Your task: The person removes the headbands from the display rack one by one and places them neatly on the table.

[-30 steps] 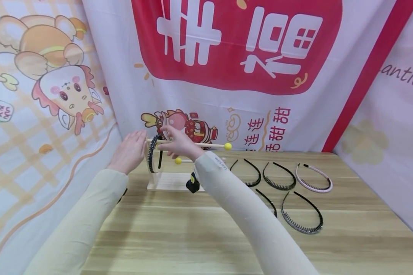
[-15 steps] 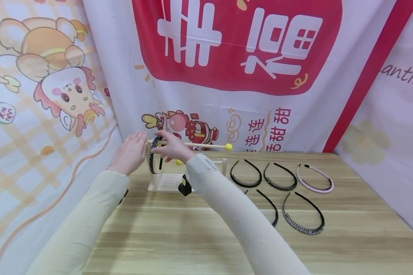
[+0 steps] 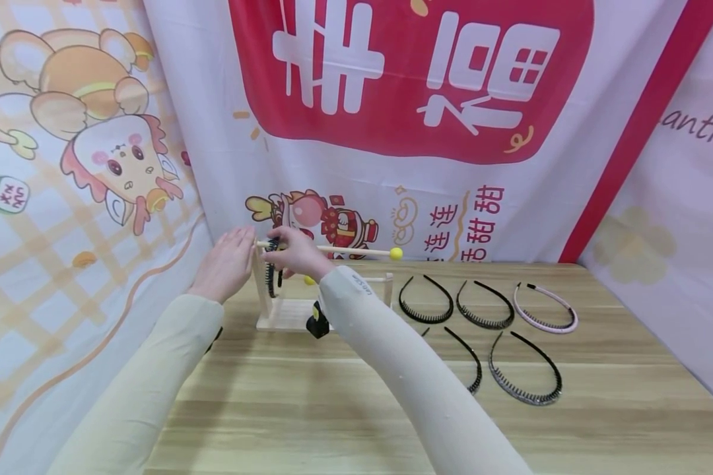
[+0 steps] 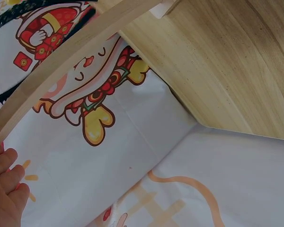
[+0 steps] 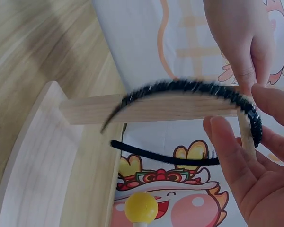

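Observation:
My right hand pinches a dark toothed headband between thumb and fingers. The headband hangs round the upper rod of a wooden stand, close to the left upright. In the right wrist view the glittery black band arches in front of that upright, its free ends toward the stand's base. My left hand holds the top of the upright; in the left wrist view its fingers are bent beside the post's end.
Several headbands lie on the wooden table to the right, among them a pink one and a silvery one. Yellow beads cap the rods. Behind the stand hangs a printed cloth. A small black object shows beside my right cuff.
The right hand's fingers, spread a second ago, have closed on the headband. The headband has turned and shifted slightly right along the rod, away from the upright. The left hand stays at the post.

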### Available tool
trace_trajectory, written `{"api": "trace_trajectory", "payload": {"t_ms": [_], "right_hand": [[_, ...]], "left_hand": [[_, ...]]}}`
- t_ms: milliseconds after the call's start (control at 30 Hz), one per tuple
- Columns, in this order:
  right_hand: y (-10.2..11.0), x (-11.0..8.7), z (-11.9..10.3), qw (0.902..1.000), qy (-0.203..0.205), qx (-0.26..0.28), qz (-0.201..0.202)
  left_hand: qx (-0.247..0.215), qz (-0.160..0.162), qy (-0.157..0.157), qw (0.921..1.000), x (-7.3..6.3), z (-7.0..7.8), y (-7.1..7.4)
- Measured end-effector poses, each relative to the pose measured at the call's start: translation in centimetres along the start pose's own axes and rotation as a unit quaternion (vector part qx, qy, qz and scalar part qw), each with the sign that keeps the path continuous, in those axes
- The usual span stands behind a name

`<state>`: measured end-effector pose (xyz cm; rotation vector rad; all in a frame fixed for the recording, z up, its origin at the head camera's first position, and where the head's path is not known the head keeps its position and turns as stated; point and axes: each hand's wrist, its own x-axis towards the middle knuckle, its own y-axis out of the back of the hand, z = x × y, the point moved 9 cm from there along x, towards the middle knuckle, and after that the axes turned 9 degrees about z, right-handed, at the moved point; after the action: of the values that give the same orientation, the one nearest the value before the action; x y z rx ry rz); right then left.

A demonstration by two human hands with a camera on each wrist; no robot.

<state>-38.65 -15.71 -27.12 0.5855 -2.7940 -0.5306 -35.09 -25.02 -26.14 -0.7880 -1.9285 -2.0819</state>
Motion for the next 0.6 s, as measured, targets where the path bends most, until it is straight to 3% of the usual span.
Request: {"api": "trace_trajectory", "payload": {"t_ms": [267,600], "right_hand": [[0.8,-0.1,0.1,0.9995,0.007,0.025,0.015],[3.7,-1.0,-0.1,0.9991,0.015,0.007,0.04]], "left_hand": [[-0.002,0.002,-0.001,1.0,-0.1,0.1,0.1],[-0.008,0.001,0.001,1.0,-0.1,0.0,0.0]]}}
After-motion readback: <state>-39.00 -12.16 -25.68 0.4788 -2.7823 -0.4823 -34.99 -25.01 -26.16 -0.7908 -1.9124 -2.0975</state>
